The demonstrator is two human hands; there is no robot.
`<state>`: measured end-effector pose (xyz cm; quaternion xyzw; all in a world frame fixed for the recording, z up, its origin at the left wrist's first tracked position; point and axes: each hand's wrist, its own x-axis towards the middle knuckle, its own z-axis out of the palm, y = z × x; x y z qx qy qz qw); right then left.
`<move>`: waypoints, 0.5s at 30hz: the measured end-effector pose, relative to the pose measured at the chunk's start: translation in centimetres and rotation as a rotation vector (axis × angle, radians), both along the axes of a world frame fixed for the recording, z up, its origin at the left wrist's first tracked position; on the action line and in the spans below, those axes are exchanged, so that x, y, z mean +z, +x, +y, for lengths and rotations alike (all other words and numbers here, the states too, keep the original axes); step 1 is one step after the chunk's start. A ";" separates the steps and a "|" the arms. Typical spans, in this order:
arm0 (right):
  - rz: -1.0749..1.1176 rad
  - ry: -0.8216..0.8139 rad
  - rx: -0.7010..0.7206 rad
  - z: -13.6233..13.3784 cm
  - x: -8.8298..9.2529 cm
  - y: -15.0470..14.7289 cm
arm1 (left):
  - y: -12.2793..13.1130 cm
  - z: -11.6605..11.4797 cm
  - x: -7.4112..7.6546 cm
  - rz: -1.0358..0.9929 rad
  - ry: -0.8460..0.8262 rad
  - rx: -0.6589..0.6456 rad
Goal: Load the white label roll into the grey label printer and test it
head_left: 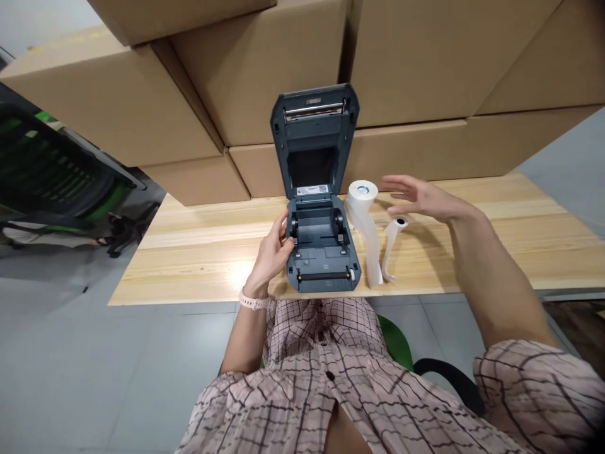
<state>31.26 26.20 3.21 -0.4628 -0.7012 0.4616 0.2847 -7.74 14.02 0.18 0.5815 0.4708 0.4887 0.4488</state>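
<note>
A dark grey label printer (321, 252) sits on the wooden table (472, 252) with its lid (314, 139) swung up and its roll bay bare. My left hand (274, 249) rests against the printer's left side, fingers curled on the casing. My right hand (420, 197) hovers flat above the table with fingers stretched out, holding nothing. Just left of that hand stands a full white label roll (363, 192) with a strip trailing toward the table's front edge. A thin, nearly spent roll (396, 228) with a short paper tail lies under the hand.
Large cardboard boxes (425, 82) are stacked along the back of the table, right behind the printer lid. A green and black chair (51, 176) stands on the grey floor at the left. Another green chair seat (399, 343) shows below the table's front edge.
</note>
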 end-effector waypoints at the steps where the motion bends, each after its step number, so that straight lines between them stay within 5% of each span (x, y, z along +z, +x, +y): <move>1: -0.067 -0.010 0.044 1.2 0.3 -1.0 | 0.0 0.0 0.0 -0.002 -0.002 -0.007; 5: -0.195 -0.036 0.118 4.8 -0.3 -4.6 | 0.1 0.0 -0.1 -0.032 -0.006 -0.009; 9: -0.199 -0.045 0.059 5.5 -1.0 -5.7 | 0.4 0.0 -0.1 -0.048 -0.016 0.016; 12: -0.060 -0.053 0.006 4.2 0.5 -5.0 | 0.4 -0.1 -0.1 -0.052 -0.044 0.013; 15: 0.175 -0.107 0.112 1.7 3.9 -5.1 | 0.4 -0.2 -0.2 -0.063 -0.060 0.011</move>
